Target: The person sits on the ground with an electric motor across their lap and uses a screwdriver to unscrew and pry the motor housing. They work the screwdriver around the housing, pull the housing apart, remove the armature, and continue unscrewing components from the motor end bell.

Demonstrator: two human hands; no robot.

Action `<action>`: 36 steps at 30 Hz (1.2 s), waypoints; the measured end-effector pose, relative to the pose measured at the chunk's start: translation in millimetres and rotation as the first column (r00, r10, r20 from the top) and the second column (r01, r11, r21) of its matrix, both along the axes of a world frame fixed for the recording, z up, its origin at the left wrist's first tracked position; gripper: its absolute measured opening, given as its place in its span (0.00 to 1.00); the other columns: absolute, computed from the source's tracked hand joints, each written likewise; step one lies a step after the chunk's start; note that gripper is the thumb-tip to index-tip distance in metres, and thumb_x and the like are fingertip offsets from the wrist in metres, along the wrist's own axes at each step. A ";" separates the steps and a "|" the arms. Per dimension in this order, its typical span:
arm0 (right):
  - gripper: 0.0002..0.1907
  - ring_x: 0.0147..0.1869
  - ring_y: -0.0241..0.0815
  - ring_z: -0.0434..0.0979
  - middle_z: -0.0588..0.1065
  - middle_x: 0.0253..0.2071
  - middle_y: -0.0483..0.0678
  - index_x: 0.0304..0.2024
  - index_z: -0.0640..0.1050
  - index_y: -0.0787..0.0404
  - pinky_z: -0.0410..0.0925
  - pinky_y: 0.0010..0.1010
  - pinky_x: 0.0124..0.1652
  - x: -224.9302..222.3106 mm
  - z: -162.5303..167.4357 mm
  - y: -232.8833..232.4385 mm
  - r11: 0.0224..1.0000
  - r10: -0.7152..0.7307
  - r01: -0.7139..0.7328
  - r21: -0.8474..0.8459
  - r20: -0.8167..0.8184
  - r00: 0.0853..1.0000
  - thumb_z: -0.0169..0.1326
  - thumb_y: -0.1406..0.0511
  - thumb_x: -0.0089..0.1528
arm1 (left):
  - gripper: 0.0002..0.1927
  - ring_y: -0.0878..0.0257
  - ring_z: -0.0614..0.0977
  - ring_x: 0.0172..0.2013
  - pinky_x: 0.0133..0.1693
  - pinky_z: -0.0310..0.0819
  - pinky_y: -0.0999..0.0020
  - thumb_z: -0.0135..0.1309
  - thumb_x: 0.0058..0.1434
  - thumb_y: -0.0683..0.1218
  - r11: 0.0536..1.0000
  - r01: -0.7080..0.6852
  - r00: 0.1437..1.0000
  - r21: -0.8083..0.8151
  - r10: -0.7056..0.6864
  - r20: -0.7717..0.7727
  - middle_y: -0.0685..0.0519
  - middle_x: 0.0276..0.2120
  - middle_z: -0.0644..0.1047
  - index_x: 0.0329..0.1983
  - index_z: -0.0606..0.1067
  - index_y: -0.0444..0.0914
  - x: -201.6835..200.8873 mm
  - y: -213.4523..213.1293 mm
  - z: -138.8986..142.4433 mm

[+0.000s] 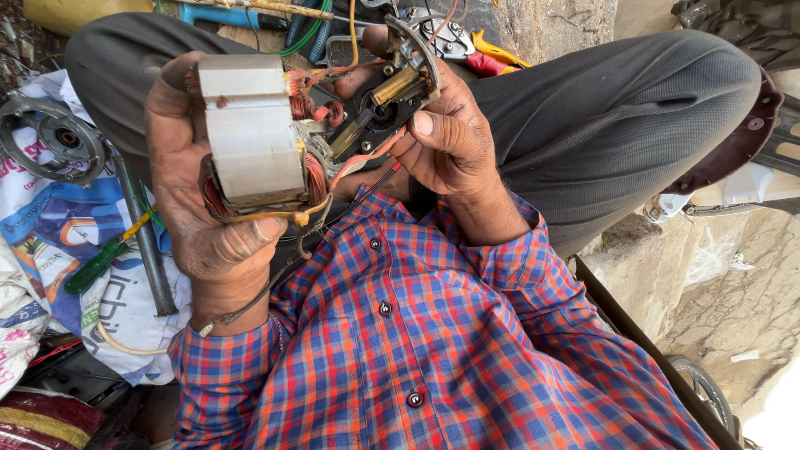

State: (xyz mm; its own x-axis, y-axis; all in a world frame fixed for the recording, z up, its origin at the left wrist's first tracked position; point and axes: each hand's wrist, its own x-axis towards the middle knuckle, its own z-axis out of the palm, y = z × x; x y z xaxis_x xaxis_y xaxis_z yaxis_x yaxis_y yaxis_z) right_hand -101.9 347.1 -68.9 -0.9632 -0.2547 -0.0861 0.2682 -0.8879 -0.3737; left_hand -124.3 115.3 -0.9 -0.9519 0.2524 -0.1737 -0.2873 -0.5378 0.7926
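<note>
- The left hand (196,179) wraps a grey laminated-steel motor stator with copper-red windings (250,129); the thumb (250,237) presses along its lower edge and the fingers curl behind its far side, clamped on the block.
- The right hand (446,137) grips a black plastic brush-holder end plate with a brass fitting (387,100), thumb (437,125) laid on its near rim, fingers closed behind it.
- Stator and end plate sit just beside each other, joined by thin red and black wires (367,162) that loop down towards a red-and-blue checked shirt (433,333).
- Both pieces are held above the lap, between knees in dark grey trousers (600,108), with little free room on either flank.
- At the left edge lies a round grey metal motor end cover (50,137) on a printed white-and-blue plastic sack (58,225), close to the left wrist.
- A green-handled screwdriver (96,262) and a dark steel rod (146,242) rest on that sack, near the forearm.
- Beyond the hands, red-and-yellow-handled pliers (487,54) and a blue-handled tool (229,15) crowd the top edge.
- To the right, bare stone ground (717,283) lies open, bounded by a dark curved metal part (733,146).
</note>
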 end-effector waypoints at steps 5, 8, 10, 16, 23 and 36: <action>0.36 0.66 0.51 0.77 0.74 0.61 0.59 0.74 0.64 0.65 0.72 0.42 0.65 1.5 0.0 -1.3 0.977 -0.065 0.073 0.199 -0.043 0.997 0.62 0.64 0.67 | 0.46 0.57 0.81 0.52 0.54 0.80 0.63 0.70 0.56 0.41 0.994 -0.049 0.994 0.095 0.039 0.104 0.47 0.55 0.76 0.75 0.60 0.33 9.0 -11.0 -18.4; 0.34 0.65 0.45 0.77 0.76 0.60 0.56 0.70 0.69 0.64 0.68 0.33 0.66 3.1 1.4 -1.0 0.925 -0.092 0.116 0.362 -0.083 0.992 0.66 0.64 0.64 | 0.37 0.53 0.84 0.49 0.48 0.83 0.62 0.63 0.58 0.36 0.967 -0.153 0.959 0.206 0.095 0.266 0.43 0.52 0.78 0.70 0.64 0.30 17.6 -20.1 -36.6; 0.33 0.62 0.43 0.76 0.76 0.60 0.55 0.69 0.71 0.64 0.69 0.32 0.64 4.3 3.7 0.5 0.889 -0.073 0.110 0.444 -0.101 0.992 0.68 0.66 0.63 | 0.28 0.52 0.84 0.50 0.47 0.83 0.62 0.58 0.61 0.34 0.918 -0.181 0.944 0.352 0.062 0.324 0.41 0.52 0.79 0.65 0.67 0.29 19.0 -24.5 -51.7; 0.27 0.66 0.39 0.75 0.74 0.60 0.50 0.63 0.74 0.66 0.67 0.31 0.68 3.9 6.9 0.8 0.701 -0.056 0.200 0.684 -0.226 0.972 0.66 0.71 0.62 | 0.33 0.53 0.82 0.57 0.62 0.78 0.41 0.50 0.56 0.37 0.876 -0.272 0.904 0.397 0.091 0.419 0.43 0.57 0.79 0.68 0.70 0.33 2.8 -20.6 -86.5; 0.24 0.60 0.43 0.76 0.74 0.54 0.51 0.58 0.71 0.68 0.70 0.38 0.65 -0.7 -2.8 0.9 0.849 -0.202 0.123 0.513 0.100 0.974 0.63 0.74 0.61 | 0.30 0.53 0.84 0.51 0.57 0.80 0.48 0.51 0.65 0.46 0.992 -0.029 0.930 0.122 -0.018 0.367 0.44 0.57 0.77 0.71 0.63 0.37 -25.3 7.6 -96.3; 0.21 0.50 0.50 0.81 0.80 0.46 0.54 0.55 0.76 0.67 0.73 0.47 0.52 -8.2 -45.0 7.7 0.958 -0.275 0.160 0.239 0.591 0.758 0.50 0.60 0.65 | 0.34 0.63 0.84 0.40 0.34 0.83 0.61 0.55 0.56 0.61 0.876 0.419 0.830 -0.241 -0.261 0.492 0.51 0.44 0.81 0.58 0.75 0.35 -84.2 39.5 -124.6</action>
State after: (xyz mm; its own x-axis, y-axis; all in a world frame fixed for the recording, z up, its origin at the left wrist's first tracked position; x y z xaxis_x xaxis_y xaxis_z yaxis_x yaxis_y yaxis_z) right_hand -110.2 354.8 -113.9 -0.7169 0.0281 -0.6966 0.2972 -0.8915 -0.3419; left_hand -208.5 154.8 -125.5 -0.6207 0.3990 -0.6750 -0.7554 -0.0737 0.6511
